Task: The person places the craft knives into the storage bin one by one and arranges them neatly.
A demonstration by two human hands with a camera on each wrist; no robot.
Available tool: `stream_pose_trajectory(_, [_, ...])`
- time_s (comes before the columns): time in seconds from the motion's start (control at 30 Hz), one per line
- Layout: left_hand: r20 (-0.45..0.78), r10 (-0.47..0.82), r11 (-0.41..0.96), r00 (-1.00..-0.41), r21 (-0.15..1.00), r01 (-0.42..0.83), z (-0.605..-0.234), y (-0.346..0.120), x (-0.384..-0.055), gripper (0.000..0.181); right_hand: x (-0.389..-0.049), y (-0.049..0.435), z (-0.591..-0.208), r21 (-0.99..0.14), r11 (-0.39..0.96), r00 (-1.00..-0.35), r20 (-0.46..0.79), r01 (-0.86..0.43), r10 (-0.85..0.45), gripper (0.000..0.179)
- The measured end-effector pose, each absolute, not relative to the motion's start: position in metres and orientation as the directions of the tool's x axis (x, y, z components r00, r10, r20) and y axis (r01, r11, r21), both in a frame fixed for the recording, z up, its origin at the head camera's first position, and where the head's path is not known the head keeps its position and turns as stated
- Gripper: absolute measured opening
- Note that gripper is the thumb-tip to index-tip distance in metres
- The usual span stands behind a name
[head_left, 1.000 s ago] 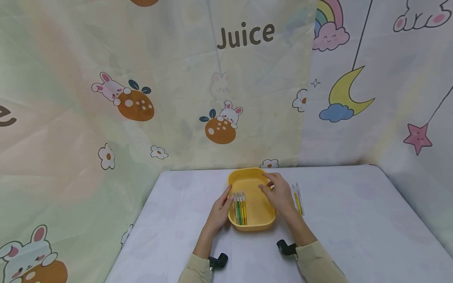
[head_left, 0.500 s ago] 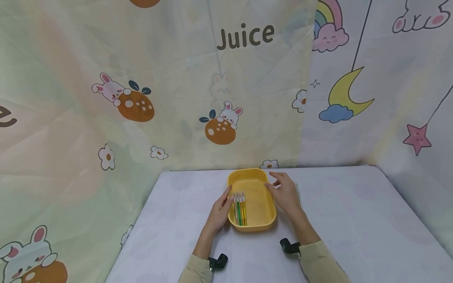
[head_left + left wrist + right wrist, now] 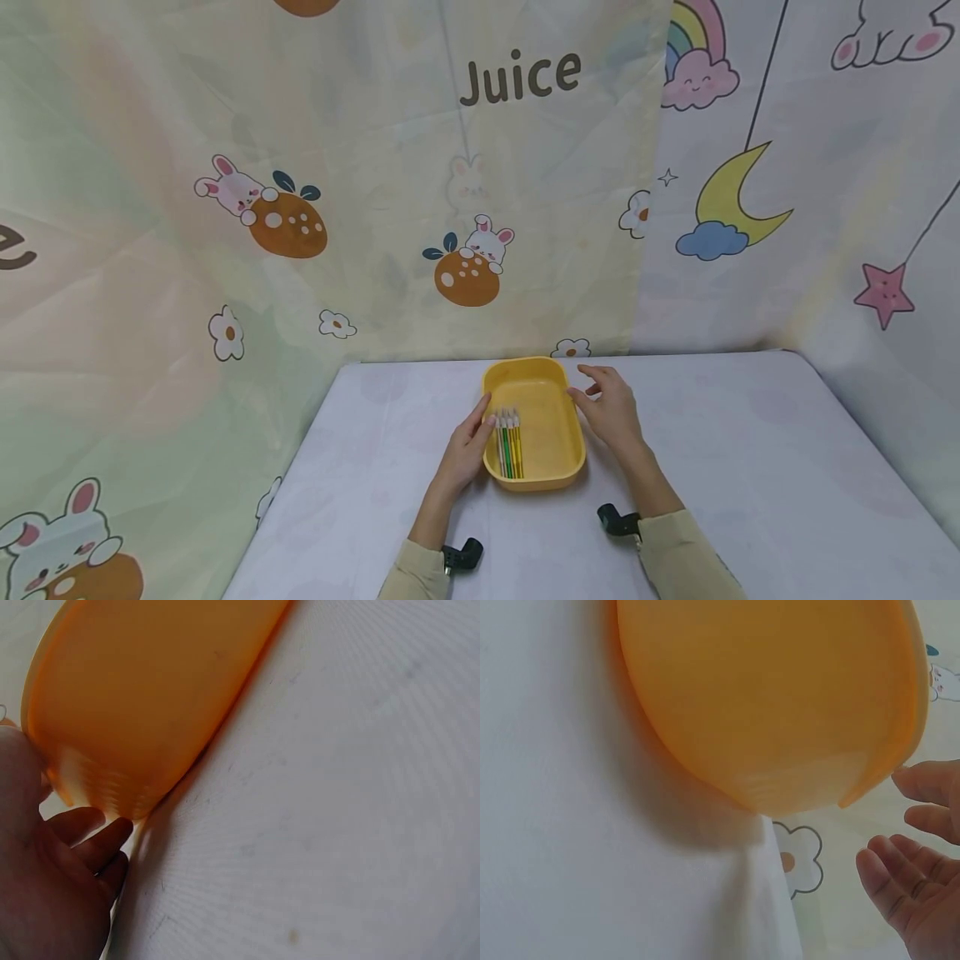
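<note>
A yellow plastic tray [image 3: 551, 442] sits on the white-covered table, with several pencils [image 3: 510, 446] lying side by side along its left side, tips toward the back. My left hand [image 3: 461, 454] holds the tray's left wall, thumb at the rim and fingers against the outside. That wall and the fingers [image 3: 105, 844] also show in the left wrist view. My right hand [image 3: 611, 408] is beside the tray's right side, fingers spread and loosely bent, holding nothing. In the right wrist view its thumb tip is right at the rim.
The white tablecloth [image 3: 750, 467] runs to the table's back edge, close behind the tray. A printed curtain [image 3: 390, 217] hangs behind and at the sides. Each wrist carries a black camera [image 3: 618, 521].
My right hand has moved from over the tray's right rim outward to the right. The loose pencils seen earlier on the table there are now hidden behind it. The left hand has stayed put.
</note>
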State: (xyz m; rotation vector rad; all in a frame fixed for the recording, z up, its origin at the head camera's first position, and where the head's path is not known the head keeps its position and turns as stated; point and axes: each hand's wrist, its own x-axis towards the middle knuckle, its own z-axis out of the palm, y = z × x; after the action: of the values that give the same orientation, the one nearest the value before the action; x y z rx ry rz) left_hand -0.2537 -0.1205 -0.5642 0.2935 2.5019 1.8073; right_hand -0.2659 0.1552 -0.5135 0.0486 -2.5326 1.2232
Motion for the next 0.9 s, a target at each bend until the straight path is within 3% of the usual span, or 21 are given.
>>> stream_pose_trajectory(0.9, [0.051, 0.174, 0.329, -0.983, 0.938, 0.107, -0.565, -0.121, -0.255, 0.056, -0.274, 0.184, -0.526, -0.767, 0.64, -0.962, 0.209, -0.048, 0.178, 0.053])
